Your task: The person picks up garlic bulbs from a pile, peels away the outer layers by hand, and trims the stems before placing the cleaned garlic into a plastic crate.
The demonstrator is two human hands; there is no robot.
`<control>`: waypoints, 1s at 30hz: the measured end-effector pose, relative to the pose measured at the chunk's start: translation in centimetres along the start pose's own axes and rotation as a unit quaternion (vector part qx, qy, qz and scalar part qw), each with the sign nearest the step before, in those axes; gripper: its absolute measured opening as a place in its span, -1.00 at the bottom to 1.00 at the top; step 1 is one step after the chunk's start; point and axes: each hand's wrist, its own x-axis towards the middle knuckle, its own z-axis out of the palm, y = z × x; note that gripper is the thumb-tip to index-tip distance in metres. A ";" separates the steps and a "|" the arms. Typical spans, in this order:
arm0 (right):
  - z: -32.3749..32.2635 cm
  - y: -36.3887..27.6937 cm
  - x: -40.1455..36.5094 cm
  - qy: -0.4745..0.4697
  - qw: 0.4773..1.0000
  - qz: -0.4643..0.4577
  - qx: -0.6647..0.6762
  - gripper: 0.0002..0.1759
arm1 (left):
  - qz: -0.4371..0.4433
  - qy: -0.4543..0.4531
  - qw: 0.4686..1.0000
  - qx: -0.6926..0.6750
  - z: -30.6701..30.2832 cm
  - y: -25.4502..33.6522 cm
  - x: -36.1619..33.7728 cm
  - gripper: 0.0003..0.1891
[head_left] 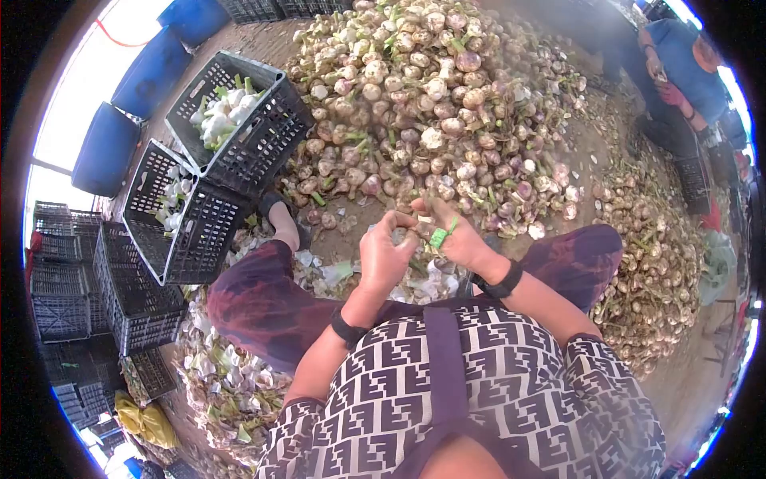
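Observation:
In front of my lap, my left hand point(386, 254) is closed, with thumb and forefinger curled toward each other. My right hand point(461, 242) meets it at the fingertips, its fingers bent inward. Green tape point(443, 233) is wrapped round a finger of the right hand. Anything between the fingers is too small to make out. Just beyond both hands rises a large heap of garlic bulbs point(431, 104), many with short stems and dirt on them. Under the hands, pale garlic skins point(331, 275) litter the floor.
Two black crates point(263, 136) point(203, 231) holding trimmed garlic stand at the left. Behind them are blue barrels point(106, 149). Stacked crates point(136, 291) fill the far left. Another garlic pile point(650, 271) lies right. A person in blue point(678, 68) sits at the upper right.

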 end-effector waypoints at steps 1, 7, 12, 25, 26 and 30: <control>0.1 -0.6 -0.1 -0.011 0.999 -0.017 -0.024 -0.50 | -0.015 0.012 0.999 0.031 -0.1 -0.1 0.1 -0.86; 0.3 -1.9 -0.2 -0.035 0.992 -0.016 0.124 -0.51 | -0.098 -0.001 0.995 0.016 -0.5 -0.4 0.1 -0.84; -1.3 -2.3 -0.4 -0.035 0.977 0.048 0.207 -0.58 | -0.180 -0.103 0.978 0.022 -0.6 -1.2 0.3 -0.87; 0.4 -1.0 -1.7 0.037 0.997 0.063 -0.016 -0.61 | -0.335 -0.015 0.725 -0.602 0.4 -1.1 0.2 -0.49; 0.6 -1.2 -1.7 0.060 0.997 0.050 -0.009 -0.62 | -0.308 -0.068 0.713 -0.627 0.7 -2.3 0.0 -0.54; -0.3 -1.5 -0.5 0.085 0.975 0.091 0.186 -0.76 | -0.252 -0.160 0.803 -0.516 -0.1 -0.4 -0.3 -0.52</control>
